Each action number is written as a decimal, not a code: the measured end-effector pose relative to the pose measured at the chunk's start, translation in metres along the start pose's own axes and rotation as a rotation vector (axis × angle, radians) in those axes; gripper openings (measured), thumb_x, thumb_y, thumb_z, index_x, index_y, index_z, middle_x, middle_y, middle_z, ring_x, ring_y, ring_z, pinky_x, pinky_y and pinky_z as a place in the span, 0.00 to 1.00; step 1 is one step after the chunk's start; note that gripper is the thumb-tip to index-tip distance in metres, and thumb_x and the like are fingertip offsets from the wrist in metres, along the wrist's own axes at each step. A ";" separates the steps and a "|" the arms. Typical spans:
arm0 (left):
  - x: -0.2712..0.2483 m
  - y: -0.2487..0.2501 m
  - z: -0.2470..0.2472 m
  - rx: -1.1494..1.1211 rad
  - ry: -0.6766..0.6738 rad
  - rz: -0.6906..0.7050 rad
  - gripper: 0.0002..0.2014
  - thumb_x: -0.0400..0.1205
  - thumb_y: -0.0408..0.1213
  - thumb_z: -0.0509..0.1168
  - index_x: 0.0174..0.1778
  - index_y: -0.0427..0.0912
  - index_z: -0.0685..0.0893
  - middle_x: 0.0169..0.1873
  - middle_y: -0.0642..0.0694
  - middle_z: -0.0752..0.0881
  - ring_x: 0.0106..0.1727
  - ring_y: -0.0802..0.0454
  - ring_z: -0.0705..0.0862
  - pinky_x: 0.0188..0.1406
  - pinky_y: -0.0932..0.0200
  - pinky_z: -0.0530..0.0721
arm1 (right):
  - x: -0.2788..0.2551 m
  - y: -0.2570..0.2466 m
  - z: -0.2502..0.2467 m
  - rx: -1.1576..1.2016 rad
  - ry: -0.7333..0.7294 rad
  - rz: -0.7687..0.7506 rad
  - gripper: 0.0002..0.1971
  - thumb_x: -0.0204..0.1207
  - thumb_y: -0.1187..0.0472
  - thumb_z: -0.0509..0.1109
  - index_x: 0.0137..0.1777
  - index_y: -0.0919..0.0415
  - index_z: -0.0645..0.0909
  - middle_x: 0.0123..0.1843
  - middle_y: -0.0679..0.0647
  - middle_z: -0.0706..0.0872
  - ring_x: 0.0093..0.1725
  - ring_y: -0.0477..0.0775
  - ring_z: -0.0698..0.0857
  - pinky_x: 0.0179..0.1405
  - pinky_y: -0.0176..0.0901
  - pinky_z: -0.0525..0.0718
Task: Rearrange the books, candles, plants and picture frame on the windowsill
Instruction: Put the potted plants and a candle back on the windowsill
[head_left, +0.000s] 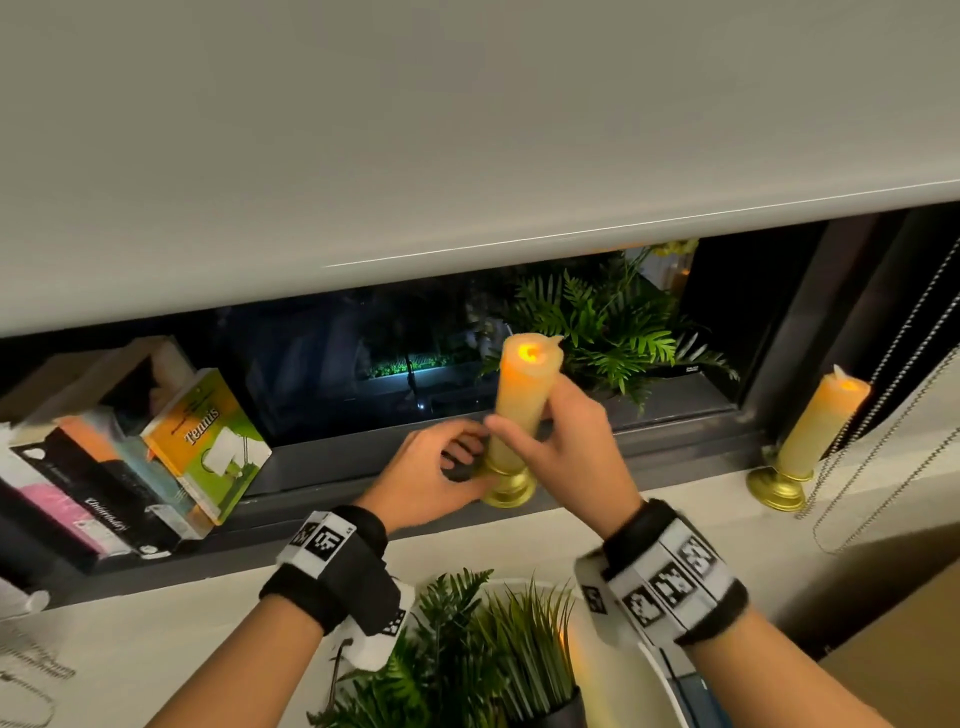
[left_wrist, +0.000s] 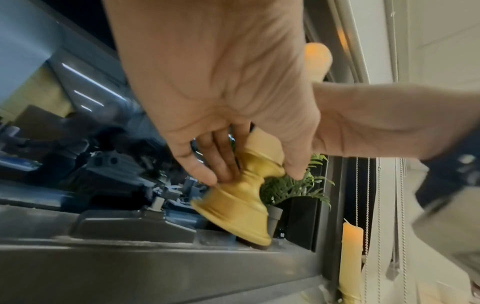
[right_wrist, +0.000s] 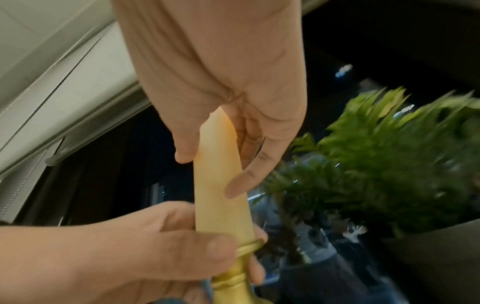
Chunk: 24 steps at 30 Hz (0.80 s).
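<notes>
Two candles (head_left: 524, 405) (head_left: 818, 431) in gold holders, two plants (head_left: 608, 327) (head_left: 483, 654), about five leaning books (head_left: 130, 467)

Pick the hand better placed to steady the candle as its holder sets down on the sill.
Left hand: probably, since it grips the gold holder low; the right hand holds the candle higher.

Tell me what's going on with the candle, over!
Right hand grips the candle; left hand holds its gold base. Base tilted, edge on the window frame. Fern close behind.
</notes>
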<state>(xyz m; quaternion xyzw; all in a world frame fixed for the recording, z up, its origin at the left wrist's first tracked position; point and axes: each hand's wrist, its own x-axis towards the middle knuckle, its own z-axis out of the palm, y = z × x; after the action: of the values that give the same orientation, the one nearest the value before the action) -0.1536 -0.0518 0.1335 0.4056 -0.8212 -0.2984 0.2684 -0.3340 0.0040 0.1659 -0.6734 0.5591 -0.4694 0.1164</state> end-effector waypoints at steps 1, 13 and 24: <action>0.003 0.004 0.002 -0.021 0.001 0.002 0.21 0.71 0.44 0.77 0.59 0.55 0.80 0.47 0.59 0.85 0.48 0.67 0.83 0.47 0.69 0.82 | 0.010 -0.004 0.008 0.022 -0.036 0.013 0.20 0.70 0.40 0.73 0.51 0.54 0.75 0.44 0.48 0.81 0.44 0.46 0.82 0.40 0.39 0.80; 0.050 -0.018 -0.002 -0.127 0.172 -0.206 0.21 0.74 0.46 0.75 0.59 0.42 0.81 0.51 0.48 0.87 0.53 0.53 0.85 0.53 0.56 0.85 | 0.041 0.089 0.004 -0.345 -0.174 0.358 0.13 0.71 0.56 0.76 0.53 0.59 0.82 0.50 0.57 0.87 0.55 0.61 0.84 0.52 0.50 0.83; 0.090 -0.015 0.033 -0.143 0.151 -0.191 0.18 0.75 0.43 0.75 0.57 0.39 0.83 0.51 0.44 0.88 0.51 0.51 0.86 0.52 0.57 0.86 | 0.036 0.127 0.002 -0.619 0.031 0.291 0.12 0.72 0.59 0.75 0.50 0.64 0.80 0.54 0.65 0.77 0.52 0.69 0.77 0.38 0.57 0.83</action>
<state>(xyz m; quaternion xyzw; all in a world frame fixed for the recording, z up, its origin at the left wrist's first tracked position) -0.2160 -0.1247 0.1189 0.4830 -0.7331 -0.3488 0.3280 -0.4164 -0.0723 0.0961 -0.5829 0.7670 -0.2659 -0.0362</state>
